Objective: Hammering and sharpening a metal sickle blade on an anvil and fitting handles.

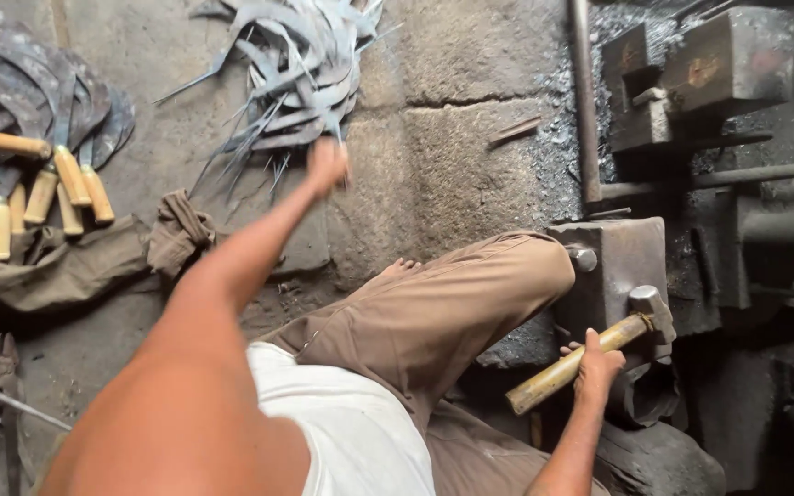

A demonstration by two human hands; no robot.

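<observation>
At the top centre of the frame, the left hand (327,166) is stretched out over the lower edge of a loose heap of bare sickle blades (300,64) on the stone floor (470,138). The hand is blurred, so I cannot tell whether its fingers are open or closed, or whether they touch a blade. The heap lies just above and slightly left of the hand, its curved blades fanning in many directions with thin tangs pointing down-left toward the fingers; there are too many to count.

At lower right, the right hand (596,366) is closed around the yellow wooden handle of one hammer (590,354). The handle's long axis runs from lower left up to the right, where its metal head rests against a steel block (622,266).

At the upper left lies a second group: sickles with wooden handles (43,188), about eight handles showing. The left hand is nearer both piles.
</observation>
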